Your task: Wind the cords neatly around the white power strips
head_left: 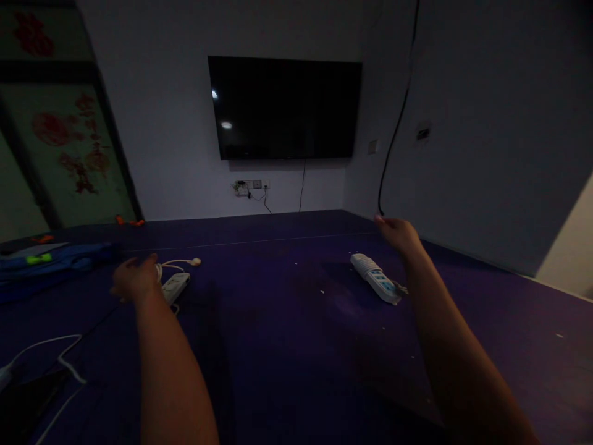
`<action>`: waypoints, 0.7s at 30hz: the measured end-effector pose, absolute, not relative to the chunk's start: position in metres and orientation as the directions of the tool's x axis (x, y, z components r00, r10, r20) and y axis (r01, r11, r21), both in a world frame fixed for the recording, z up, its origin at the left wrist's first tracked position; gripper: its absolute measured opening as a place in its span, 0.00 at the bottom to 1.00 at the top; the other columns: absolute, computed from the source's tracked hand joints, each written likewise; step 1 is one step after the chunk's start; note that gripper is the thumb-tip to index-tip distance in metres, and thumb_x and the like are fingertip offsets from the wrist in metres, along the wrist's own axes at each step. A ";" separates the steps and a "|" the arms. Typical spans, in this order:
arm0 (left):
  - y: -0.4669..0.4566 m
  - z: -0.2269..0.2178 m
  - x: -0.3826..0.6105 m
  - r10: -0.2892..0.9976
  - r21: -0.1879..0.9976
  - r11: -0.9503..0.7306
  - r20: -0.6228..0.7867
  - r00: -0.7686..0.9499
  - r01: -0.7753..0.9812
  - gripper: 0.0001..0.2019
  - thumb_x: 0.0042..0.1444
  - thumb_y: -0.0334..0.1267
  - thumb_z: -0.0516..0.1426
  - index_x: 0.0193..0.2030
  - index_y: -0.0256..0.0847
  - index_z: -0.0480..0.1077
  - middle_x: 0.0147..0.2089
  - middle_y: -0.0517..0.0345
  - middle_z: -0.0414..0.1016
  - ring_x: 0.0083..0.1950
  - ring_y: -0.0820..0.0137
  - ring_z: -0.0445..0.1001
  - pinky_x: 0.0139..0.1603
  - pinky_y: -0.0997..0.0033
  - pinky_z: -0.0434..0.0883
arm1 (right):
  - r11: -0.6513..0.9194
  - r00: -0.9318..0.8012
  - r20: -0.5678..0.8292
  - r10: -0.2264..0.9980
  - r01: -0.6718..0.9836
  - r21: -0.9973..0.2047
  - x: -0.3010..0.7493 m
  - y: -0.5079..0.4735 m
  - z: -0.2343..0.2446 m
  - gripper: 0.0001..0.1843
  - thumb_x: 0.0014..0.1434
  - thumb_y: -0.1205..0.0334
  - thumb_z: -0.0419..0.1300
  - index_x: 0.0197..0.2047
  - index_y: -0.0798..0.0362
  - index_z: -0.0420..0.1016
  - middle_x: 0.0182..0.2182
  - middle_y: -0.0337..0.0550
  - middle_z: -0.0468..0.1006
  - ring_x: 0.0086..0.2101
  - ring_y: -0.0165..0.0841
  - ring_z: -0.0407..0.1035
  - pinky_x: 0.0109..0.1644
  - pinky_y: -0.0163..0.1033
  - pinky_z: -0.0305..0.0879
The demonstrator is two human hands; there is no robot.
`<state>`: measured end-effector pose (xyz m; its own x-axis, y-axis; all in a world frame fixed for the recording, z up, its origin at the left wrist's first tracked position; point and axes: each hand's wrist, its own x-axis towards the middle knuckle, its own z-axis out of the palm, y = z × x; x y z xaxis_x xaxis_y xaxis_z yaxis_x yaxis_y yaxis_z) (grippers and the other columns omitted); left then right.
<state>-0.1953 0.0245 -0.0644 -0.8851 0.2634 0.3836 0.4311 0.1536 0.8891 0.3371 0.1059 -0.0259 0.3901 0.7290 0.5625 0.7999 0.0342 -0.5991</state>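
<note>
Both my arms reach forward over a dark purple floor mat (278, 346). My left hand (135, 278) hovers palm down with its fingers loosely apart and holds nothing. It is just left of a white power strip (176, 285) with a coiled white cord (178, 264). My right hand (397, 233) is raised a little farther out, fingers stretched toward the left and empty. Below and left of it, a second white power strip (375, 278) with blue sockets lies on the mat.
A dark wall-mounted television (285, 108) hangs ahead, with a wall socket (250, 185) and cables under it. A black cable (393, 136) runs down the right wall. Blue items (50, 259) lie at far left. A white cable (50, 349) trails at lower left.
</note>
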 end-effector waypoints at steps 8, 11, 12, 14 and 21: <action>0.029 -0.100 -0.178 0.357 0.758 0.602 0.028 -0.934 0.252 0.34 0.39 0.48 0.64 0.55 0.41 0.67 0.70 0.33 0.48 0.67 0.27 0.42 0.48 0.17 0.49 | 0.495 0.295 0.644 0.706 0.446 -0.746 0.218 0.057 0.009 0.22 0.58 0.46 0.55 0.33 0.58 0.78 0.28 0.43 0.77 0.36 0.36 0.72 0.39 0.36 0.65; 0.034 -0.113 -0.191 0.390 0.716 0.637 0.019 -0.920 0.285 0.34 0.39 0.48 0.64 0.54 0.39 0.67 0.65 0.24 0.56 0.65 0.23 0.43 0.42 0.14 0.49 | 0.532 0.245 0.619 0.746 0.340 -0.776 0.192 0.053 0.003 0.21 0.57 0.46 0.56 0.33 0.57 0.78 0.28 0.41 0.77 0.36 0.34 0.71 0.39 0.35 0.65; 0.036 -0.117 -0.196 0.396 0.710 0.643 0.012 -0.918 0.287 0.33 0.38 0.48 0.64 0.53 0.39 0.68 0.63 0.23 0.58 0.65 0.23 0.44 0.41 0.14 0.50 | 0.528 0.219 0.604 0.766 0.321 -0.786 0.186 0.053 0.002 0.20 0.57 0.47 0.57 0.33 0.57 0.78 0.28 0.41 0.77 0.36 0.34 0.71 0.39 0.35 0.65; 0.039 -0.123 -0.202 0.400 0.700 0.652 0.009 -0.916 0.292 0.31 0.37 0.47 0.65 0.50 0.41 0.69 0.60 0.25 0.63 0.64 0.24 0.48 0.40 0.17 0.53 | 0.507 0.165 0.570 0.805 0.306 -0.806 0.178 0.052 0.000 0.17 0.56 0.51 0.58 0.34 0.57 0.78 0.29 0.41 0.77 0.35 0.33 0.71 0.39 0.34 0.64; 0.044 -0.136 -0.202 0.407 0.560 0.758 -0.003 -0.914 0.335 0.26 0.44 0.38 0.58 0.52 0.36 0.68 0.58 0.26 0.67 0.64 0.33 0.53 0.46 0.23 0.56 | 0.452 0.136 0.515 0.846 0.329 -0.830 0.188 0.052 0.002 0.13 0.56 0.55 0.59 0.34 0.57 0.78 0.32 0.43 0.80 0.38 0.35 0.72 0.41 0.35 0.64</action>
